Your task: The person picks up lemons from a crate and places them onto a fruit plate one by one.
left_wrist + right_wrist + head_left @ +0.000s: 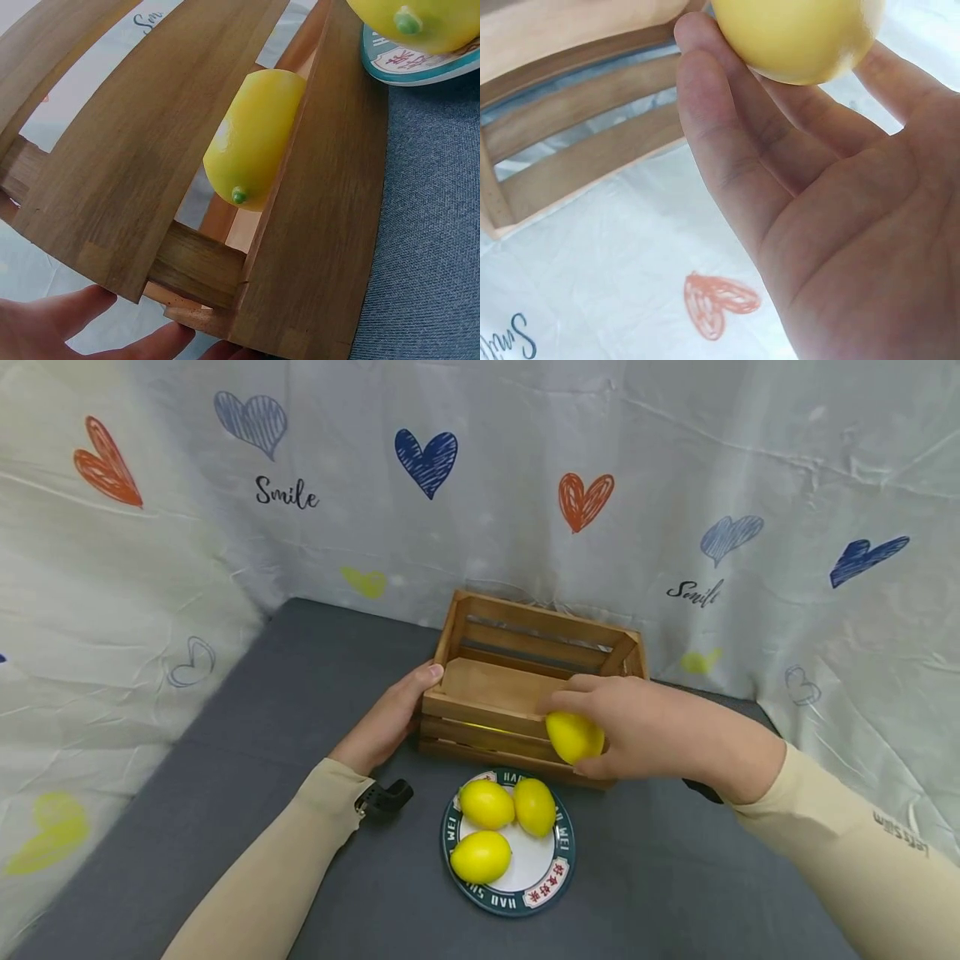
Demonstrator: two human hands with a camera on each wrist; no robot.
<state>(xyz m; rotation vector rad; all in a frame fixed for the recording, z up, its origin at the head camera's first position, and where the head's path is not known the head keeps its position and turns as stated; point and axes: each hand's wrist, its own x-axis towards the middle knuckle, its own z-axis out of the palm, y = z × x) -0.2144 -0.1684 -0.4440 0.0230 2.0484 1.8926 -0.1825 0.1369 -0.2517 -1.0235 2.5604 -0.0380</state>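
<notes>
In the head view, my right hand (pixel 633 727) grips a yellow lemon (pixel 573 737) at the front right of a slatted wooden crate (pixel 491 718). The right wrist view shows the curled fingers (pixel 720 127) around the lemon (pixel 802 37). My left hand (pixel 390 718) rests against the crate's left end, thumb at the top rim. Its fingertips (pixel 161 341) touch the slat ends at the corner in the left wrist view. Between the slats, a lemon (pixel 255 142) shows inside the crate. In front, a plate (pixel 525 868) with a dark green rim bears three lemons (pixel 482 857).
A grey cloth (pixel 360 893) covers the table. Behind the crate hangs a white curtain (pixel 495 460) printed with hearts and the word Smile. A black band (pixel 386 795) is on the left wrist, close to the plate.
</notes>
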